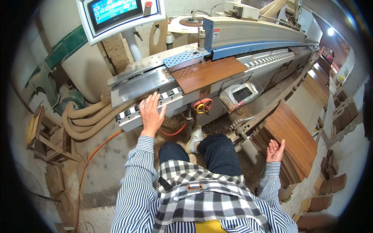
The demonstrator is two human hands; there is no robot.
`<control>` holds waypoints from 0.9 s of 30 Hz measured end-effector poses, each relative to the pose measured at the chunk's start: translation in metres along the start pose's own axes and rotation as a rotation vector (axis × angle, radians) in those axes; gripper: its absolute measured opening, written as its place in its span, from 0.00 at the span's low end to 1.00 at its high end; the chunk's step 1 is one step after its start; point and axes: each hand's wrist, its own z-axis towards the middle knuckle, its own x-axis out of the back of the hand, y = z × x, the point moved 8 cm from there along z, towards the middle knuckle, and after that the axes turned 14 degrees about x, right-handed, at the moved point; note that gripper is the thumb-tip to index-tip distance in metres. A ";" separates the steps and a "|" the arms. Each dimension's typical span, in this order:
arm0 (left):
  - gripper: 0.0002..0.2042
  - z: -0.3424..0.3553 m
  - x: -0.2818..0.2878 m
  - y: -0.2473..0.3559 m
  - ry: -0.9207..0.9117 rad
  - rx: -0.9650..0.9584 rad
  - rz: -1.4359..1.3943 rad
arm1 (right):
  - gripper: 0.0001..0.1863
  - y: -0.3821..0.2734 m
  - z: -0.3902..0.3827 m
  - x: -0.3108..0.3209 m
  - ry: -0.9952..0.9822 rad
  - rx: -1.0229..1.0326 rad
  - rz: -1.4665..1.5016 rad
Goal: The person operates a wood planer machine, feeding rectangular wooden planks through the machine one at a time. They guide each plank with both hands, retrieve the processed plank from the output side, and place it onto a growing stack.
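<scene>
My left hand [151, 114] is spread flat at the near end of the black-and-white roller strip [168, 94] along the machine's edge, holding nothing. Just beyond it, a brown wood-grain panel [210, 74] lies across the machine's bed, with its far side by the blue guard [248, 49]. My right hand [275, 150] is palm up with loosely curled fingers and nothing in it. It is at the near side of a stack of brown panels [297, 134] on my right; whether it touches the stack I cannot tell.
A control screen [114, 11] with a red button stands at the far left. Below the panel are a wire basket [239, 95] and red-handled scissors [203, 105]. Thick hoses [83, 126], a wooden stool [50, 134] and an orange cable [91, 155] are on the left floor.
</scene>
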 end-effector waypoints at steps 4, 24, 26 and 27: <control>0.26 0.000 0.001 0.002 -0.011 0.004 -0.007 | 0.24 -0.004 0.010 0.004 0.045 0.188 -0.065; 0.28 -0.001 0.005 -0.001 -0.117 0.011 -0.030 | 0.11 -0.026 -0.035 0.081 0.023 0.129 0.210; 0.29 -0.005 0.008 -0.002 -0.169 0.003 -0.069 | 0.10 -0.016 -0.036 0.078 -0.020 0.106 0.223; 0.30 -0.009 0.011 -0.003 -0.203 0.015 -0.084 | 0.10 -0.012 -0.037 0.072 -0.049 0.092 0.220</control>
